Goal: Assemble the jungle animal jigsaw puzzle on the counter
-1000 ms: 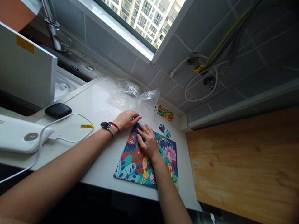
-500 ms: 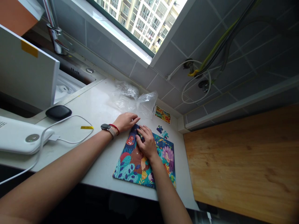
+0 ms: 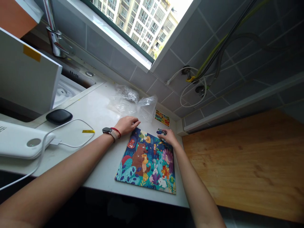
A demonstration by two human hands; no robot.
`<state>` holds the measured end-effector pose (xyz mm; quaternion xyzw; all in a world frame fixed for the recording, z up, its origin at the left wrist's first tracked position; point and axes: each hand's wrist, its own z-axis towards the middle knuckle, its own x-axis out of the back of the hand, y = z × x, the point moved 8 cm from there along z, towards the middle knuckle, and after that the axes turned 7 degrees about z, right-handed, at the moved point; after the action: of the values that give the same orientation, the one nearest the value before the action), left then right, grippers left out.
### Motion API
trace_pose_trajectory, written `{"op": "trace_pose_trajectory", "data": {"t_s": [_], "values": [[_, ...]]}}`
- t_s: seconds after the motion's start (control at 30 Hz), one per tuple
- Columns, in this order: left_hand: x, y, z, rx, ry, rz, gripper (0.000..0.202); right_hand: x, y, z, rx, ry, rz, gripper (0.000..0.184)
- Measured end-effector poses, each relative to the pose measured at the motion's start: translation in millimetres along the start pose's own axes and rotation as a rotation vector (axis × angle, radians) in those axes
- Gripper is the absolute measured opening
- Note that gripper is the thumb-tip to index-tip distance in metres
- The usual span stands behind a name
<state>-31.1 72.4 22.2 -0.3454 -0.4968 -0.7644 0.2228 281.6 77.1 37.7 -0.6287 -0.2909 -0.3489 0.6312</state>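
Observation:
A colourful animal jigsaw puzzle (image 3: pixel 142 158) lies flat on the white counter, with a bear, rabbits and a peacock on it. At its upper left corner rests my left hand (image 3: pixel 127 124), fingers curled and pressed together; whether anything is in them is hidden. My right hand (image 3: pixel 169 138) is beyond the puzzle's upper right edge, fingers bent down on loose puzzle pieces. One dark blue puzzle piece (image 3: pixel 160 131) shows by its fingers, and the hand covers part of the pieces. A watch and a red cord are on my left wrist.
Crumpled clear plastic (image 3: pixel 133 101) and a small picture card (image 3: pixel 162 117) lie behind the puzzle. On the left are a black oval case (image 3: pixel 59 116), a white device (image 3: pixel 23 139) with a cable, and a sink with a faucet (image 3: pixel 55 44). A wooden board (image 3: pixel 237 164) is on the right.
My right hand has lifted off the puzzle's upper part and moved right to the loose pieces, uncovering the picture. My left hand has stayed at the corner. The view has shifted slightly.

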Motion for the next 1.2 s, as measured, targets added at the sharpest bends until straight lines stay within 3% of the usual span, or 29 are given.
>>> {"op": "trace_pose_trajectory", "data": {"t_s": [0.23,0.43,0.53,0.63,0.77,0.9,1.2], "values": [[2.0,-2,2,0.006,0.051,-0.07,0.039,-4,1,7,-0.046,0.0,0.046,0.034],[4.4,0,2,-0.001,0.09,-0.117,0.038,-2,-23,2,0.0,0.015,0.223,0.031],[4.0,1,1,-0.001,0.09,-0.128,0.037,-10,-41,-6,0.025,-0.051,0.341,0.047],[3.3,2,1,-0.003,0.083,-0.136,0.036,-32,-60,-21,0.047,-0.24,0.466,0.06],[2.6,3,0,-0.004,0.073,-0.139,0.036,-62,-75,-37,0.064,-0.429,0.495,0.055],[2.2,3,1,0.007,0.068,-0.141,0.036,-73,-81,-35,0.09,-0.448,0.437,0.047],[1.7,2,1,0.016,0.066,-0.15,0.035,-75,-88,-19,0.111,-0.452,0.397,0.03]]}}
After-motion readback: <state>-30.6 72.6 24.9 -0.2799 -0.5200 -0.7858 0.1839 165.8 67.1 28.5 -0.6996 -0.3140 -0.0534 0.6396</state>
